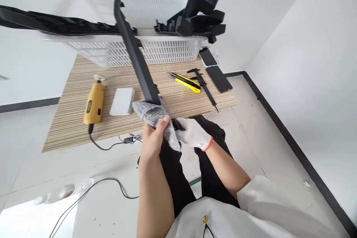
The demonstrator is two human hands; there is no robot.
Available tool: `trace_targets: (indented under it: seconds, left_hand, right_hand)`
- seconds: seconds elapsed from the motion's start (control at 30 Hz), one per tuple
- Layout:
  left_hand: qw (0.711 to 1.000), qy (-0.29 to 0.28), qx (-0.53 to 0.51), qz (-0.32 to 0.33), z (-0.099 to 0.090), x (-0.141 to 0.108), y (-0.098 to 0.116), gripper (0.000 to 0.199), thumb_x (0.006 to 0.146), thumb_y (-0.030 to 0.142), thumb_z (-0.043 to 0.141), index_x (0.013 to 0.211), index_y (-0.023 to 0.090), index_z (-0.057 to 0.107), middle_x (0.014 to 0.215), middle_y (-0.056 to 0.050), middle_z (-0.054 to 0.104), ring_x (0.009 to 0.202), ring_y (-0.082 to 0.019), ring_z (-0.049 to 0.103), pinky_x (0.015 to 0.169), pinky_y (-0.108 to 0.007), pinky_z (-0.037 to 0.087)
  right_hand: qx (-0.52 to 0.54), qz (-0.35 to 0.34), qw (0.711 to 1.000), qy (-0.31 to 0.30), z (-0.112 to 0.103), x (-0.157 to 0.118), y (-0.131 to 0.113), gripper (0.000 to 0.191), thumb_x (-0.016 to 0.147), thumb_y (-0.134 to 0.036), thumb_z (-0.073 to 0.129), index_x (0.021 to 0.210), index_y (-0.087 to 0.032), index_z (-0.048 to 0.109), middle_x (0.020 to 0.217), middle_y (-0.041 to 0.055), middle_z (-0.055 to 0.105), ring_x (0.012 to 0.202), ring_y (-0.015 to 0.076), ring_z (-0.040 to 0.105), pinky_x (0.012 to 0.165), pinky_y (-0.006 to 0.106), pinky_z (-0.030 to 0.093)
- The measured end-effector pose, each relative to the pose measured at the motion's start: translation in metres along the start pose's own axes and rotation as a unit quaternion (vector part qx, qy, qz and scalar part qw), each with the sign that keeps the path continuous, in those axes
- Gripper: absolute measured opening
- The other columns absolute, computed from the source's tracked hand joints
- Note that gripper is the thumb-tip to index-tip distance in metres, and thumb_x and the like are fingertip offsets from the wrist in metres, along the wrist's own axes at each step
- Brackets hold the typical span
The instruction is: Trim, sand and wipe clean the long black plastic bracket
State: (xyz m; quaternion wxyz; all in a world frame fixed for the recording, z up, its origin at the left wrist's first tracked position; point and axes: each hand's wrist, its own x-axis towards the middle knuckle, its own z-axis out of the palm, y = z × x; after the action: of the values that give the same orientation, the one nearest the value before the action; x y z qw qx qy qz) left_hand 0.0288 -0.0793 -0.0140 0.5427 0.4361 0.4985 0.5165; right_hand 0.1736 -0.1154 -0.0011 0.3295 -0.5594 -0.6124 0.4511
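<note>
A long black plastic trim piece [136, 57] slants up from my hands over the table, its hooked end in front of the white basket. My bare left hand [153, 137] is closed around a grey cloth [153, 113], which wraps the lower part of the piece, thumb on top. My right hand [192, 134], in a white knit glove with an orange cuff, grips the near end of the same piece just below the cloth. The glove and cloth partly hide that end.
A striped wooden table [75, 93] carries a yellow rotary tool [95, 102], a white box [122, 101], a yellow utility knife [186, 82], black calipers [205, 87] and two phones, one a dark phone [219, 79]. The white basket [156, 50] holds several black parts [200, 13].
</note>
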Motion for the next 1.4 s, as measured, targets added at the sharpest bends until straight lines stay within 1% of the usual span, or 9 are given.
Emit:
trace_targets:
  seconds: [0.13, 0.27, 0.5, 0.57, 0.7, 0.77, 0.97, 1.2, 1.4]
  left_hand:
    - [0.998, 0.052, 0.044, 0.011, -0.002, -0.001, -0.003, 0.047, 0.081, 0.062, 0.068, 0.1, 0.02, 0.068, 0.101, -0.006, 0.071, 0.104, -0.023, 0.067, 0.092, -0.033, 0.054]
    - [0.988, 0.13, 0.054, -0.055, -0.004, -0.001, -0.008, 0.054, 0.086, 0.07, 0.057, 0.104, 0.021, 0.072, 0.109, -0.01, 0.071, 0.116, -0.027, 0.064, 0.097, -0.038, 0.053]
    - [0.992, -0.118, -0.038, -0.017, -0.005, -0.003, 0.006, 0.037, 0.077, 0.051, 0.078, 0.089, 0.017, 0.068, 0.083, -0.003, 0.07, 0.088, -0.019, 0.067, 0.082, -0.028, 0.052]
    - [0.993, -0.111, -0.027, 0.003, -0.004, -0.002, 0.008, 0.036, 0.079, 0.05, 0.077, 0.087, 0.016, 0.068, 0.086, -0.003, 0.071, 0.089, -0.018, 0.066, 0.083, -0.027, 0.051]
    - [0.998, 0.06, -0.018, 0.002, -0.004, 0.001, 0.003, 0.043, 0.086, 0.06, 0.064, 0.095, 0.018, 0.071, 0.102, -0.005, 0.072, 0.109, -0.02, 0.064, 0.095, -0.028, 0.048]
    - [0.996, 0.085, -0.034, -0.015, -0.005, 0.003, 0.001, 0.046, 0.086, 0.063, 0.062, 0.099, 0.019, 0.071, 0.105, -0.005, 0.072, 0.112, -0.021, 0.063, 0.098, -0.029, 0.047]
    - [0.992, -0.11, -0.052, -0.03, -0.01, -0.001, 0.008, 0.044, 0.076, 0.053, 0.079, 0.097, 0.016, 0.069, 0.097, -0.005, 0.073, 0.099, -0.022, 0.066, 0.091, -0.032, 0.051]
    - [0.999, 0.038, -0.01, -0.028, -0.006, 0.002, 0.0, 0.054, 0.089, 0.068, 0.054, 0.109, 0.02, 0.07, 0.119, -0.007, 0.07, 0.124, -0.026, 0.059, 0.108, -0.037, 0.044]
    - [0.996, -0.089, 0.031, -0.005, -0.02, -0.001, 0.002, 0.047, 0.085, 0.06, 0.065, 0.106, 0.018, 0.071, 0.116, -0.007, 0.073, 0.122, -0.028, 0.061, 0.107, -0.039, 0.047]
  right_hand:
    - [-0.083, 0.029, 0.996, 0.005, 0.003, -0.002, -0.007, 0.023, 0.085, -0.044, 0.062, 0.08, -0.022, 0.061, 0.076, -0.0002, 0.067, 0.075, 0.0182, 0.062, 0.066, 0.027, 0.042]
    - [-0.095, 0.044, 0.993, 0.057, 0.011, -0.004, -0.013, 0.036, 0.079, -0.049, 0.07, 0.107, -0.027, 0.063, 0.102, 0.0031, 0.073, 0.089, 0.0246, 0.067, 0.074, 0.034, 0.047]
    - [-0.004, 0.052, 0.977, 0.205, 0.009, -0.001, -0.007, 0.051, 0.075, -0.052, 0.075, 0.118, -0.028, 0.063, 0.114, 0.0045, 0.073, 0.103, 0.0256, 0.068, 0.086, 0.039, 0.052]
    - [0.002, 0.035, 0.979, 0.199, 0.009, -0.001, -0.005, 0.047, 0.077, -0.052, 0.073, 0.114, -0.025, 0.064, 0.112, 0.0046, 0.072, 0.104, 0.0247, 0.067, 0.088, 0.038, 0.051]
    - [0.05, -0.024, 0.993, 0.103, 0.012, -0.003, -0.002, 0.035, 0.085, -0.052, 0.067, 0.103, -0.022, 0.062, 0.09, 0.0005, 0.07, 0.081, 0.0174, 0.065, 0.076, 0.031, 0.051]
    - [0.042, -0.026, 0.996, 0.071, 0.014, -0.004, -0.002, 0.034, 0.086, -0.053, 0.065, 0.099, -0.022, 0.06, 0.082, -0.0016, 0.067, 0.071, 0.0155, 0.061, 0.07, 0.03, 0.049]
    - [-0.033, 0.033, 0.991, 0.126, 0.01, -0.001, -0.006, 0.04, 0.08, -0.049, 0.071, 0.11, -0.025, 0.062, 0.104, 0.0018, 0.073, 0.097, 0.0233, 0.067, 0.081, 0.034, 0.048]
    - [-0.003, -0.019, 0.996, 0.088, 0.014, -0.001, -0.003, 0.03, 0.091, -0.05, 0.057, 0.105, -0.024, 0.062, 0.096, 0.0, 0.071, 0.087, 0.0194, 0.065, 0.079, 0.032, 0.047]
    - [0.012, 0.009, 0.994, 0.11, 0.007, -0.001, -0.005, 0.033, 0.087, -0.051, 0.063, 0.102, -0.022, 0.063, 0.092, -0.0001, 0.07, 0.085, 0.0188, 0.063, 0.078, 0.03, 0.047]
